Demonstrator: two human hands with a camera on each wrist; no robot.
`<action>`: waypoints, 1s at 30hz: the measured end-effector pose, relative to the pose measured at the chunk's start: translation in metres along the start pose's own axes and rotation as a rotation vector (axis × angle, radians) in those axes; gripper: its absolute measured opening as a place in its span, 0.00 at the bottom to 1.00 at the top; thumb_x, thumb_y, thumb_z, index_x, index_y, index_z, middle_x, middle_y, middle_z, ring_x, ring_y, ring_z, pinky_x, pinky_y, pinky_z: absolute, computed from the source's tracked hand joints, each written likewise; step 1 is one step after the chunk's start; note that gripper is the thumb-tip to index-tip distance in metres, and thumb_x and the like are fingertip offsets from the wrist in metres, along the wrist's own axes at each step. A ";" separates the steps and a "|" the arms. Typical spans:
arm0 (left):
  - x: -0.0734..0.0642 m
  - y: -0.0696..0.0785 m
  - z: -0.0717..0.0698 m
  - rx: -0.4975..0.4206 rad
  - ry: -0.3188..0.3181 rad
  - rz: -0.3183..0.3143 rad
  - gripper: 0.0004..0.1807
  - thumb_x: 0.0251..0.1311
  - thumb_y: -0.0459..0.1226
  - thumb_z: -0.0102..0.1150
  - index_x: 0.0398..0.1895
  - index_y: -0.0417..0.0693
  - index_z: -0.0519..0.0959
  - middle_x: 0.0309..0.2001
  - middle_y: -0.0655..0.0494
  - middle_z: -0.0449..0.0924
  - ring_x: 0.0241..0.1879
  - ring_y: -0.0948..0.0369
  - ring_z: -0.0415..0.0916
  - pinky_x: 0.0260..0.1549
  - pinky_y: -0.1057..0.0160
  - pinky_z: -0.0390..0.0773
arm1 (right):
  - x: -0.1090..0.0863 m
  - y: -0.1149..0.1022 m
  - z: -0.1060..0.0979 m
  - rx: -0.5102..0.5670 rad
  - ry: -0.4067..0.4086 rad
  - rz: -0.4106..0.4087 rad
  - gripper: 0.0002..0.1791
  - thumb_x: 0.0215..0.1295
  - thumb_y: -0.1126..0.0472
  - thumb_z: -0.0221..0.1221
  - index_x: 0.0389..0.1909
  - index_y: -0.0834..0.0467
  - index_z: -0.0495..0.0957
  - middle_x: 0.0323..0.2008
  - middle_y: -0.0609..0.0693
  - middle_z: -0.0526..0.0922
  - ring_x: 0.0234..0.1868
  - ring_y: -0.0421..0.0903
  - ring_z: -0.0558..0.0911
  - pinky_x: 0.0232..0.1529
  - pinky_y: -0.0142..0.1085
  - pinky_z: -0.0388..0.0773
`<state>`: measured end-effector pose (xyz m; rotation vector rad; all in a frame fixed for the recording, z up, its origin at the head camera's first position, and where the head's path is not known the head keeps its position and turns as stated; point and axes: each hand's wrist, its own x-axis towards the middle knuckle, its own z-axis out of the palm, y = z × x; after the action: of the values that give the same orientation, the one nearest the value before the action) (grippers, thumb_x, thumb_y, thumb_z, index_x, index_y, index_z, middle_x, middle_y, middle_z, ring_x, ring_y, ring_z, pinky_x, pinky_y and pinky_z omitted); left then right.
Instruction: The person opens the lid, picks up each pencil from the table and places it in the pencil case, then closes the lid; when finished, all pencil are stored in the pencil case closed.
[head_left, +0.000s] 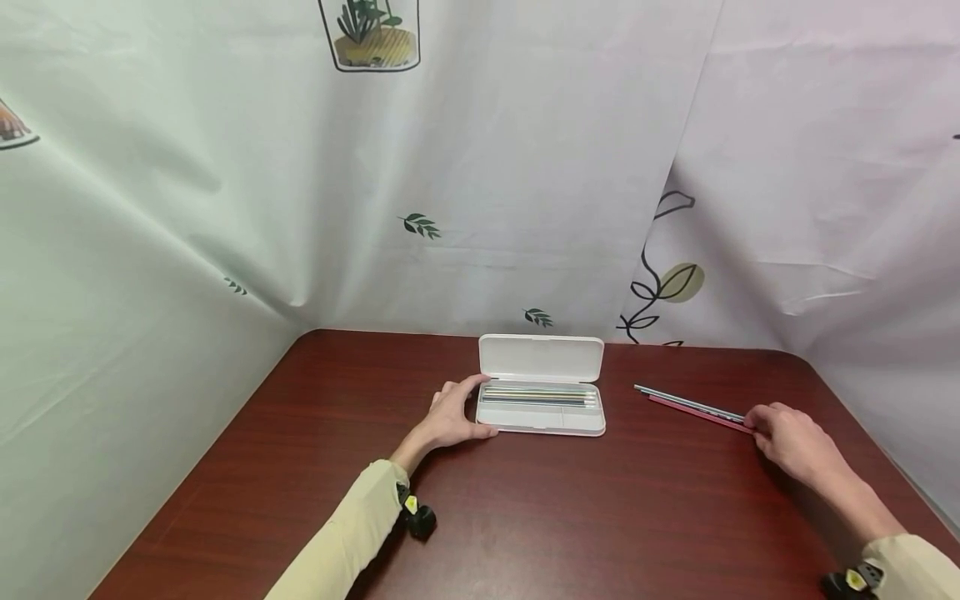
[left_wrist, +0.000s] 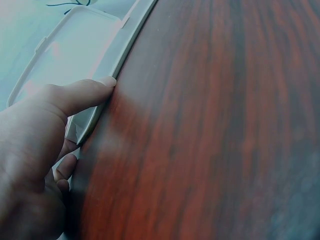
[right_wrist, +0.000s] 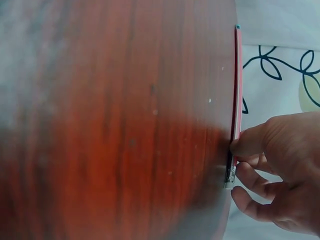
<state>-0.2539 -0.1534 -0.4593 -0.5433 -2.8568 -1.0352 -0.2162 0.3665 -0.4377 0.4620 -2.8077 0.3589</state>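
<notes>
Head view: My right hand [head_left: 797, 443] pinches the loose pencils [head_left: 678, 407] by their near ends, lengths slanting leftward and away; my left hand [head_left: 448, 419], thumb and fingers apart, grips the open case [head_left: 521, 419] on its right.

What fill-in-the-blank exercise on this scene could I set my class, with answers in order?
The lid of the white case is ____, not shut.
The grip touching the case is the person's ____ one.
In the head view, the pink pencil lies to the ____ of the case.
The table is reddish ____.
Missing words: open; left; right; brown.
</notes>
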 end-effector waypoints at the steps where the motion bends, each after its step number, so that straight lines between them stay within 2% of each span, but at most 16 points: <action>1: 0.000 0.000 0.000 -0.003 0.000 -0.001 0.48 0.42 0.47 0.79 0.70 0.53 0.69 0.53 0.49 0.77 0.55 0.52 0.65 0.51 0.49 0.60 | 0.000 0.000 0.000 0.000 -0.003 -0.002 0.10 0.48 0.76 0.66 0.30 0.61 0.79 0.29 0.52 0.75 0.28 0.53 0.76 0.26 0.53 0.73; 8: -0.001 0.002 -0.001 -0.012 0.000 -0.003 0.48 0.42 0.47 0.79 0.71 0.53 0.69 0.53 0.49 0.77 0.55 0.52 0.65 0.51 0.50 0.61 | 0.000 0.002 0.001 -0.004 -0.011 -0.020 0.11 0.48 0.75 0.65 0.28 0.58 0.78 0.27 0.49 0.73 0.27 0.49 0.73 0.24 0.49 0.71; 15: -0.001 0.001 -0.001 -0.011 0.001 0.003 0.48 0.42 0.47 0.79 0.71 0.52 0.69 0.53 0.49 0.77 0.54 0.52 0.65 0.50 0.50 0.60 | 0.001 0.000 0.000 -0.008 0.011 -0.081 0.13 0.45 0.75 0.67 0.28 0.57 0.77 0.27 0.47 0.73 0.27 0.46 0.71 0.24 0.46 0.70; 23: -0.001 0.001 -0.001 -0.011 -0.001 0.008 0.48 0.42 0.47 0.79 0.70 0.52 0.69 0.52 0.49 0.77 0.54 0.52 0.65 0.50 0.50 0.60 | 0.010 -0.020 -0.005 0.037 0.005 -0.105 0.13 0.46 0.74 0.67 0.30 0.56 0.78 0.28 0.45 0.73 0.28 0.44 0.72 0.25 0.44 0.69; 30: -0.001 0.002 -0.001 -0.011 -0.001 0.010 0.48 0.42 0.47 0.79 0.70 0.52 0.69 0.52 0.49 0.77 0.54 0.51 0.65 0.50 0.50 0.60 | 0.023 -0.041 -0.006 0.057 0.070 -0.200 0.15 0.44 0.75 0.68 0.29 0.54 0.78 0.28 0.41 0.72 0.27 0.39 0.70 0.25 0.40 0.68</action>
<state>-0.2527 -0.1532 -0.4574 -0.5589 -2.8473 -1.0505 -0.2222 0.3241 -0.4169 0.7219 -2.6593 0.4033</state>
